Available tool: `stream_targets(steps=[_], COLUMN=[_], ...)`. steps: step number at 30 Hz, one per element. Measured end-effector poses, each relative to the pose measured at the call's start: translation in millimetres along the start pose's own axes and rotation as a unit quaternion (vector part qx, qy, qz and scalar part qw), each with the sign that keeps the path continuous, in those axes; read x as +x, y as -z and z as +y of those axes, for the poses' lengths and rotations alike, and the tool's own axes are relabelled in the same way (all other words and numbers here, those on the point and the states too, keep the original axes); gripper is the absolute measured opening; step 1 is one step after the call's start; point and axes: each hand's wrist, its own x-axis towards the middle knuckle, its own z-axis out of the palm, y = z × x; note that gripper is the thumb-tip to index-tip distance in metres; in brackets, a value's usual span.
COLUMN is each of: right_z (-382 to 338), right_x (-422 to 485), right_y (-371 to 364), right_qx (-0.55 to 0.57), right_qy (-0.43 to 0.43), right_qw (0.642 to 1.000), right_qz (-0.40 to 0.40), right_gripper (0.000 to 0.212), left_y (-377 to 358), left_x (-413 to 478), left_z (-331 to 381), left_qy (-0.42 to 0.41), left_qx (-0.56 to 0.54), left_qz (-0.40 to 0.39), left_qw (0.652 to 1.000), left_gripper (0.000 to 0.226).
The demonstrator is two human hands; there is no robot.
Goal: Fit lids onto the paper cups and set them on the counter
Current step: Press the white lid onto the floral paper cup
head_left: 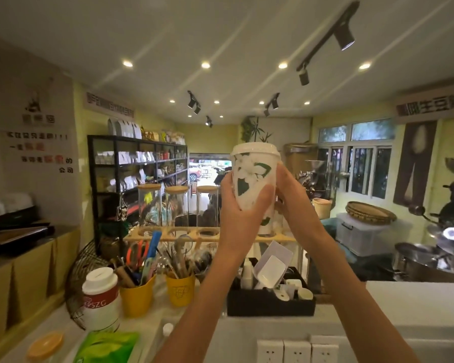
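Observation:
A tall white paper cup (pixel 254 176) with green leaf and white flower print is held up in the air in front of me, upright. A white lid (pixel 255 149) sits on its top. My left hand (pixel 243 208) wraps the cup's lower half from the left and front. My right hand (pixel 290 189) holds the cup's right side. The cup's base is hidden behind my fingers. The white raised counter (pixel 414 297) lies below to the right.
Below the cup stand a black organizer box (pixel 270 302) with a white scoop, two yellow utensil pots (pixel 138 297), a white jar with a red label (pixel 101 299), and a wooden rack of glass jars (pixel 178 205). Wall sockets (pixel 296 351) sit at the bottom edge.

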Motion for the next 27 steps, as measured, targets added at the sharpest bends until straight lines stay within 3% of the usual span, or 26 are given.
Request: stream_targets(steps=[2,5,9,11,14,19,22,25,27], right_z=[-1.0,-7.3,-1.7,-1.7,-4.9,0.8,-2.2,-13.2,-22.1], right_x=[0.4,1.1,4.6,5.5,5.9,0.4,0.7,3.8,5.1], right_y=[-8.4,-25.0,-29.9,-25.7,-15.1,-12.3,-15.8,-12.7,-10.9], right_qx=[0.005,-0.035,0.003,0.037,0.135,0.257,0.251,0.217,0.198], right_qy=[-0.005,0.005,-0.006,-0.019,-0.047,-0.080,-0.067,-0.040,-0.031], right_qw=[1.000,0.998,0.997,0.997,0.990,0.961,0.964,0.975,0.978], right_qz=[0.003,0.042,0.081,0.061,0.008,-0.063,-0.057,-0.041,-0.052], right_gripper=[0.102,0.103,0.093,0.075,0.072,0.083,0.078,0.054,0.063], left_y=[-8.6,-19.6,-19.5,-14.2,4.9,15.3,10.1,12.4,11.2], left_x=[-5.0,-14.5,-20.0,-21.1,-25.8,-27.7,-28.8,-21.4,-17.3], left_z=[-0.7,-1.2,2.5,4.7,16.6,28.3,24.7,26.7,29.1], left_qy=[-0.039,-0.098,-0.097,-0.084,-0.028,0.023,0.000,-0.032,-0.045], left_qx=[0.152,0.333,0.407,0.362,0.120,-0.088,-0.097,-0.077,-0.032], left_qz=[0.079,0.150,0.139,0.084,-0.055,-0.097,-0.105,-0.102,-0.063], left_qw=[0.984,0.926,0.898,0.924,0.991,0.991,0.990,0.991,0.997], left_gripper=[0.085,0.093,0.101,0.106,0.098,0.082,0.083,0.077,0.075])
